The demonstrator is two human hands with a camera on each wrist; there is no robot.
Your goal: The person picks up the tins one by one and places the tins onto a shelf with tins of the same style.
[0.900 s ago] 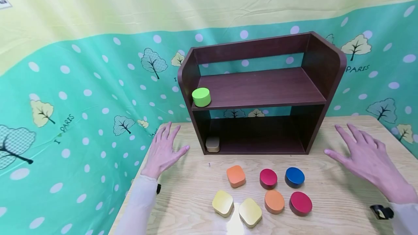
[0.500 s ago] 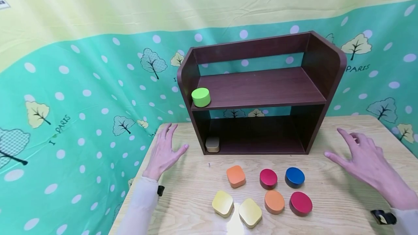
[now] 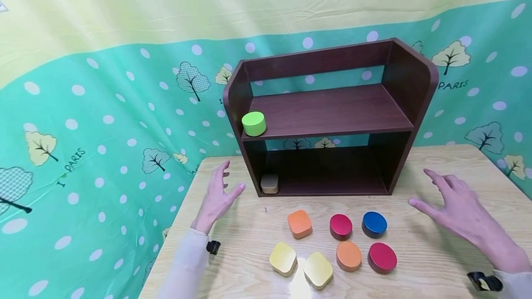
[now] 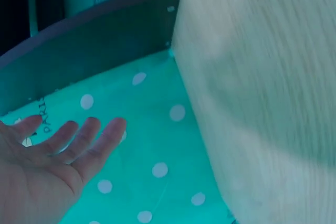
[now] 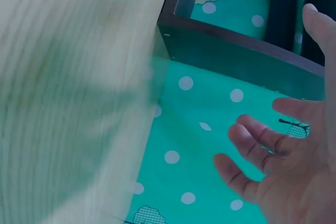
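Note:
My left hand hovers left of the dark brown shelf, fingers relaxed and holding nothing. On the other side, my right hand is held above the table, loosely spread, with nothing in it. The blue round block is the block nearest to it. Also on the table are an orange square block, two red round blocks, an orange round block and two yellow square blocks. A green round block sits on the upper shelf's left end; a beige square block sits below it.
The light wooden table carries the two-level shelf at its back. Behind and to the left hangs a teal and yellow curtain with dots and trees. Each wrist wears a small dark device.
My left hand has turned and shifted slightly right, its fingers less spread. My right hand's fingers have lowered and relaxed from a wider spread. The blocks stay put; the view shifts slightly.

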